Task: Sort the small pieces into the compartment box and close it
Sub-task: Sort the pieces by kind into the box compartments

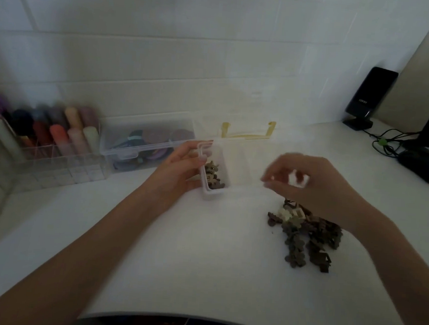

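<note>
**Sorting under way, most of the pile still loose**

I am looking down on a white worktop (174, 261) set against a pale tiled wall. The clear compartment box (212, 191) sits near the middle, its lid up toward the wall with a yellowish latch (246, 132) showing. My left hand (179, 167) holds the box's left end, thumb hooked over the rim. My right hand (306, 185) hovers above the box's front edge, fingers loosely curled; it is blurred, so I cannot tell whether it pinches a piece.

The leftmost compartment holds a small heap of brown and tan pieces; the compartments to its right look bare, though glare washes them out. The pile of small pieces (305, 236) lies on the worktop just right of the box, toward the front edge.

My worry: the right wrist passes low over the pile and could scatter pieces across the worktop, and a piece dropped from height may bounce into the wrong compartment.

Along the back left corner stand a rack of coloured bottles (56, 134) and a closed clear case (145, 146); a speaker (370, 97) stands at the back right.
</note>
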The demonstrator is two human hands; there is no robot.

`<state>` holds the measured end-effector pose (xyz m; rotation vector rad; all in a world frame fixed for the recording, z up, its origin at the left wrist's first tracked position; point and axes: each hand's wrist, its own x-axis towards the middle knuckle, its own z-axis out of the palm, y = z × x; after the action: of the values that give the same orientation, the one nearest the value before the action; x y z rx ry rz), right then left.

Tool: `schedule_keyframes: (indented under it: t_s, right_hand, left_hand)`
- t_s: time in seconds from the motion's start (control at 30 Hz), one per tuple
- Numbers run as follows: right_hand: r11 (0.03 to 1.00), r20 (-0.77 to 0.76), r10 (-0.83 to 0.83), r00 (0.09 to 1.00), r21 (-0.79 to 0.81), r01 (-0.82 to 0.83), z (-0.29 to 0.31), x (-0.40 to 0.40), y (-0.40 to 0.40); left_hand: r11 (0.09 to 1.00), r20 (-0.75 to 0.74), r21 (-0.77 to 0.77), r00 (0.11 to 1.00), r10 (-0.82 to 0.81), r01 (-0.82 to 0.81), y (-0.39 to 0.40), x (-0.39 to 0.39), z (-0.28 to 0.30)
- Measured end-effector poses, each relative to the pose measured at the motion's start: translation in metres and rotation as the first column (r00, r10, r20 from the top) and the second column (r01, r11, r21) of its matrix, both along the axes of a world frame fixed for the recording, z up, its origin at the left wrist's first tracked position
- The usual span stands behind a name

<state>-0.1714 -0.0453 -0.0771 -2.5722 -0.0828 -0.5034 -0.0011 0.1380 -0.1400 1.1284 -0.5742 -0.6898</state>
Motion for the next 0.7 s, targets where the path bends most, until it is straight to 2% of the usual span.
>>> schedule_keyframes:
  t_s: [0.1,0.23,0.33,0.43,0.6,0.7]
  right_hand:
    - [0.998,-0.192,-0.052,0.980,0.017,0.057,-0.011,-0.022,-0.020]
    - [0.973,-0.258,-0.145,0.955,-0.212,0.090,-0.033,-0.024,-0.021]
    - [0.933,-0.239,-0.215,0.947,-0.337,0.127,-0.036,-0.023,-0.014]
    - [0.913,-0.215,-0.252,0.943,-0.376,0.159,-0.043,-0.023,-0.006]
    - [0.927,-0.146,-0.248,0.958,-0.324,0.191,-0.047,-0.021,0.003]
    - [0.946,-0.036,-0.207,0.978,-0.262,0.190,-0.046,-0.021,0.008]
  left_hand:
    - [1.000,-0.007,-0.006,1.000,0.000,0.000,0.000,0.001,0.000]
    - [1.000,-0.013,-0.002,1.000,0.009,-0.009,0.000,0.002,-0.001]
    - [1.000,-0.005,0.014,1.000,0.016,-0.016,-0.001,0.002,-0.001]
    - [1.000,-0.016,0.005,1.000,0.012,-0.012,-0.001,0.002,-0.001]
    - [1.000,-0.019,0.013,1.000,0.008,-0.008,0.000,0.002,-0.001]
    - [1.000,-0.018,0.012,1.000,0.013,-0.013,0.000,0.001,0.000]
